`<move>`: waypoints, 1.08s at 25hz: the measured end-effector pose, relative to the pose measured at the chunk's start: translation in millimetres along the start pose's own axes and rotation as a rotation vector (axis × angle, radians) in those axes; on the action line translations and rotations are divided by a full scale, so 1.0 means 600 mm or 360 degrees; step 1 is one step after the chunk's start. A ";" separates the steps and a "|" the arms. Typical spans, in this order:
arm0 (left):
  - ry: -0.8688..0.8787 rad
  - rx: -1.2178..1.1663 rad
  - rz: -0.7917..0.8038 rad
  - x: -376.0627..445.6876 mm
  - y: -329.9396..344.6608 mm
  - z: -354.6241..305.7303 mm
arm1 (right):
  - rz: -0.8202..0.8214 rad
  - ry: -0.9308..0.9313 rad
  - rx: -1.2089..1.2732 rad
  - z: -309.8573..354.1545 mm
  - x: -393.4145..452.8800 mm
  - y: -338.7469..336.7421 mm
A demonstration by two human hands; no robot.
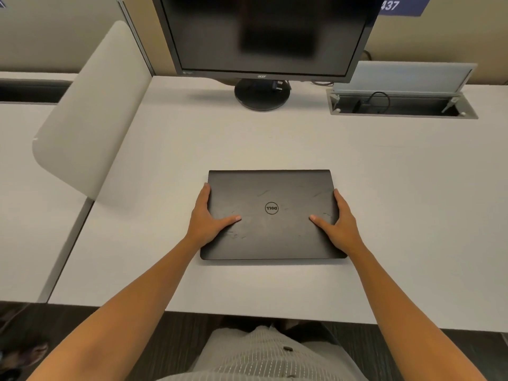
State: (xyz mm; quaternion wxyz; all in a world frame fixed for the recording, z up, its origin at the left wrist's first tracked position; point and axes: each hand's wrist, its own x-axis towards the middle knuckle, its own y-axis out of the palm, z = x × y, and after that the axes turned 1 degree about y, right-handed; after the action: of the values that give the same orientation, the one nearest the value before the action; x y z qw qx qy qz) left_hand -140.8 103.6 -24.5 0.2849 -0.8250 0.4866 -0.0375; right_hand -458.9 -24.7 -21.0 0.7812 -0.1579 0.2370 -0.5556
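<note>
Here, a closed black laptop lies flat on the white desk, straight ahead of you and centred between your forearms. Its near edge sits back from the desk's front edge.

Your left hand frames the laptop's left side and your right hand its right side. On each hand the fingers lie straight along the side edge and the thumb is spread inward across the lid. Neither hand curls round the laptop.

The lid is fully down. The logo reads upside down to you, so the opening edge probably faces you. On that reading the work has barely begun: the laptop is set square and steadied, and raising the lid is yet to do, if opening is the aim.

Bare desk surrounds the laptop on all four sides. Well beyond it stands a dark monitor on a round stand. At the far right an open cable box is sunk into the desk with its flap raised. A pale divider panel rises along the desk's left edge. A lifted lid should clear the monitor.
</note>
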 end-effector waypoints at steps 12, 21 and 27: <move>0.0034 0.0007 0.0039 -0.045 0.013 0.007 | -0.0074 0.0033 -0.0014 -0.035 -0.060 -0.008; 0.0042 0.0018 0.0042 -0.048 0.012 0.004 | -0.0066 -0.0003 -0.0021 -0.035 -0.065 -0.006; 0.0040 0.0011 0.0023 -0.047 0.014 0.003 | -0.0067 0.0013 -0.0008 -0.035 -0.063 -0.007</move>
State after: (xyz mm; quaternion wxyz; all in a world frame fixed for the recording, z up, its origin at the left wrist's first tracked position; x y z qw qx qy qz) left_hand -161.6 124.5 -24.6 0.2819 -0.8200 0.4959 -0.0475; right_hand -484.1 9.7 -28.9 0.7679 -0.1627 0.2381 -0.5720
